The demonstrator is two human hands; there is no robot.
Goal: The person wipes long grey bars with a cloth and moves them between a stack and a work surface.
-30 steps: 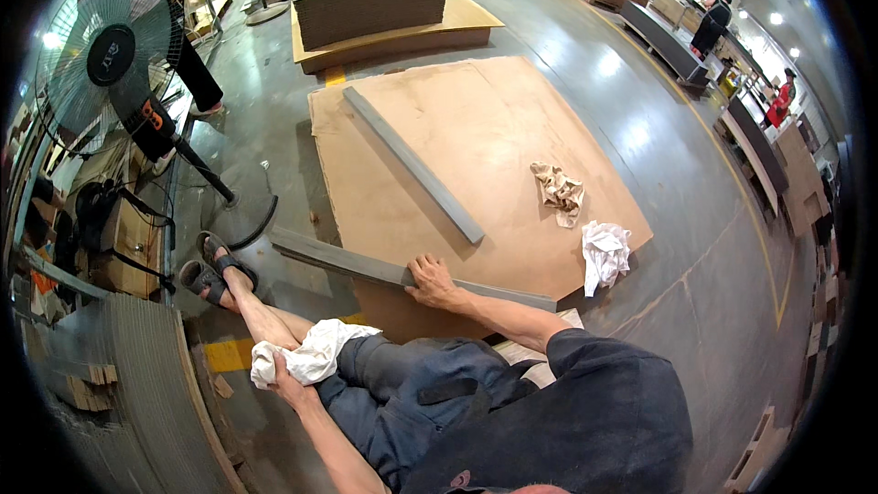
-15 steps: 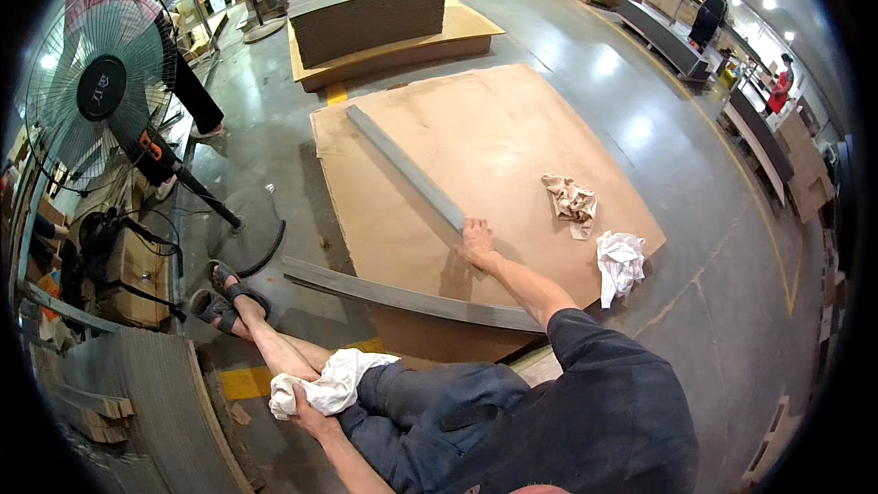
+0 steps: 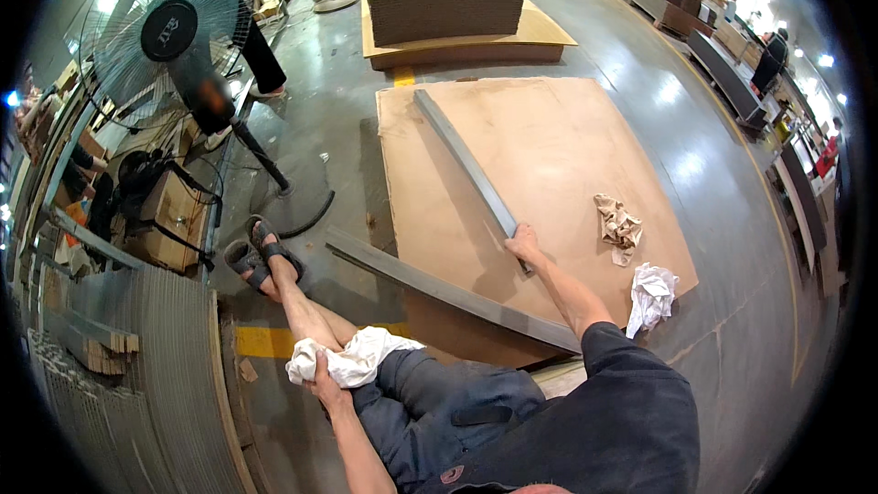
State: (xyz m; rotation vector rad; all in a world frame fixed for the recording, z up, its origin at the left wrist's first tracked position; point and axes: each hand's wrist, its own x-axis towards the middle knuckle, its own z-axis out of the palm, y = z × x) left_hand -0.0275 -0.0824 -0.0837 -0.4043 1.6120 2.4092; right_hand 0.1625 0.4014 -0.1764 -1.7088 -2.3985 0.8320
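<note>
My right hand (image 3: pixel 523 245) is wrapped round the near end of a long grey strip (image 3: pixel 464 165). This strip lies slantwise over a brown cardboard sheet (image 3: pixel 585 137), its far end toward the sheet's upper left corner. With my left hand (image 3: pixel 325 382) I hold a crumpled white cloth (image 3: pixel 358 359) on my knee. A second grey strip (image 3: pixel 439 291) crosses the sheet's near edge, in front of my lap. On the sheet's right side lie a crumpled beige cloth (image 3: pixel 618 227) and a white cloth (image 3: pixel 651 297).
A pedestal fan (image 3: pixel 169 29) stands at the left, beside a cardboard box (image 3: pixel 174 218). Grey boards (image 3: pixel 169 357) are stacked at the lower left. Beyond the sheet, another board stack (image 3: pixel 445 14) rests on a pallet. Someone in dark clothing (image 3: pixel 771 59) stands far right.
The view has swung, so the scene sits further right. My right hand has closed round the strip's near end, where its fingers lay flatter before. My left hand still holds the white cloth.
</note>
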